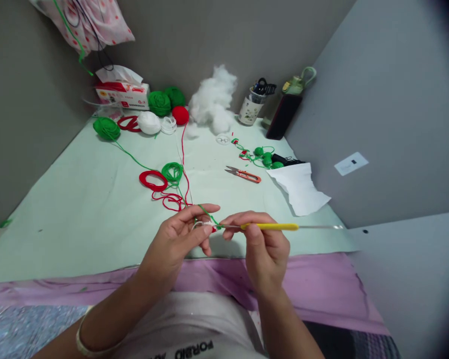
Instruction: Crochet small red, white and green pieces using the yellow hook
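Between the thumb and fingers of my left hand (183, 232) is a small crochet piece (214, 229) in white, red and green. Green yarn (208, 213) runs over my left index finger down to it. My right hand (264, 244) grips the yellow handle of a crochet hook (273, 227), whose thin metal tip meets the piece at its right edge. Just beyond my hands lie a red yarn coil (153, 181), a green yarn coil (172, 173) and loose red strands (172, 201). The hook's very tip is too small to make out.
Orange-handled thread snips (244, 174) lie ahead, left of a crumpled white paper (301, 189). Behind stand yarn balls (159, 103), white stuffing (213, 99), a tissue pack (123, 94), a pen cup (251, 107) and a bottle (290, 104). Small green balls (267, 158) sit at the right.
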The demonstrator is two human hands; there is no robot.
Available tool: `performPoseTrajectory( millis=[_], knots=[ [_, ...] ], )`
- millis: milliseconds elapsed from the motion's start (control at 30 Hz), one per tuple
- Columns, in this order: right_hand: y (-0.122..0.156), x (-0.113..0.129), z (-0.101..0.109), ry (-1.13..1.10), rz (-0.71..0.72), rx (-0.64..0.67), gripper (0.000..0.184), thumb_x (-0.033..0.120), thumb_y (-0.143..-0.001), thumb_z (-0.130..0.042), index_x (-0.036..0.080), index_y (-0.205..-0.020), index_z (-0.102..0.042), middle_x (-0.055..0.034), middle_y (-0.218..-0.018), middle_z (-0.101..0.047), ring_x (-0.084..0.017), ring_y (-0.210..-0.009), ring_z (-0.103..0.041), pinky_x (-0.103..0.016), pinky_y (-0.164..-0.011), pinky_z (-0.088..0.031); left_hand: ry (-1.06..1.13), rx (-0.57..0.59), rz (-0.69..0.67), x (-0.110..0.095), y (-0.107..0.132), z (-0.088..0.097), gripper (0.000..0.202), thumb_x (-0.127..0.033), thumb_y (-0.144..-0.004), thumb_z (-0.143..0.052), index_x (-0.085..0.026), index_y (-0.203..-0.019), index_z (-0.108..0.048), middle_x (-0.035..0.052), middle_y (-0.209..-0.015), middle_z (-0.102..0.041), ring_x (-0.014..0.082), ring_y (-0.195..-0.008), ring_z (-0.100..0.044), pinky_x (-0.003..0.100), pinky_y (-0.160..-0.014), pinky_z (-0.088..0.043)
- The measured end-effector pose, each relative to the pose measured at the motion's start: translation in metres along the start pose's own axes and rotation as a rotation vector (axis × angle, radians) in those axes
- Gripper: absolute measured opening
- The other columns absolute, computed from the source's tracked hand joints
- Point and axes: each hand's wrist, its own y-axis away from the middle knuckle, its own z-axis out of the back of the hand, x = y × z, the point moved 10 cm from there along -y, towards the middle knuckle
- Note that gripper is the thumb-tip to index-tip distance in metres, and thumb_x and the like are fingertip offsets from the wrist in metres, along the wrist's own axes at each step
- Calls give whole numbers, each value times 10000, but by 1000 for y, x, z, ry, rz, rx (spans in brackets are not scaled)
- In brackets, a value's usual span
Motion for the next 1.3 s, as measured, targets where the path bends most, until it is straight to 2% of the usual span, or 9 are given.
performPoseTrajectory(
  millis=[233,433,567,700,900,1033,1100,1200,1300],
  knots=[
    [14,40,-20,462,420,124,266,177,-1069,-507,255,-1244,-691,-81,-1029,-814,-226,-949,-788,-370,-761,-649,-68,-56,-98,-6,4,1,294,-229,-828,-871,-259,-1118,-832,-38,-838,-645,70,-580,-620,205,-589,-549],
    [21,33,-28,669,498,140,335,181,-1026,-628,337,-1315,-694,-52,-1082,-787,-210,-960,-778,-343,-773,-663,122,10,19,5,1,-7,430,-237,-794,-908,-216,-1208,-792,-42,-757,-644,80,-574,-591,186,-547,-522],
    [11,24,-12,436,332,31,297,154,-1031,-597,308,-1226,-760,-62,-1026,-776,-217,-890,-748,-378,-743,-645,271,22,186,14,-2,-5,382,-212,-798,-901,-148,-1164,-813,-54,-635,-574,53,-528,-490,152,-507,-464],
    [-4,5,-2,7,87,-75,219,221,-1056,-587,266,-1034,-800,-45,-915,-761,-163,-689,-672,-321,-594,-584,226,-11,109,4,-3,-1,376,-193,-784,-904,-189,-1151,-824,-51,-688,-592,53,-545,-514,161,-518,-486],
    [2,12,-14,284,182,5,256,166,-1026,-628,298,-1168,-796,-47,-992,-799,-190,-810,-738,-343,-704,-633,65,-6,-11,0,-2,-5,419,-249,-785,-909,-213,-1189,-805,-24,-844,-670,71,-563,-586,205,-535,-532],
    [13,26,-22,545,364,100,404,115,-988,-666,333,-1317,-753,-73,-1182,-788,-231,-1022,-756,-375,-838,-651,234,36,141,14,-5,-8,431,-257,-790,-914,-174,-1199,-807,-50,-696,-594,50,-525,-490,164,-498,-482],
    [9,25,-12,430,313,41,347,114,-1003,-640,310,-1255,-776,-63,-1065,-798,-217,-942,-750,-367,-792,-642,294,41,213,18,-6,-8,386,-232,-802,-904,-141,-1169,-822,-55,-665,-554,37,-523,-449,141,-491,-456],
    [-2,11,2,144,123,-65,204,197,-1034,-626,276,-1069,-811,-42,-897,-764,-176,-735,-694,-335,-649,-598,277,7,155,11,-8,-2,334,-183,-772,-915,-161,-1098,-843,-53,-676,-571,40,-541,-482,140,-513,-470],
    [-8,-5,-6,-9,0,-14,167,306,-1029,-660,257,-1006,-818,-54,-936,-775,-168,-719,-681,-329,-636,-593,161,22,81,5,-7,-5,337,-203,-774,-911,-202,-1104,-840,-27,-731,-664,78,-583,-577,192,-576,-533]
  ],
)
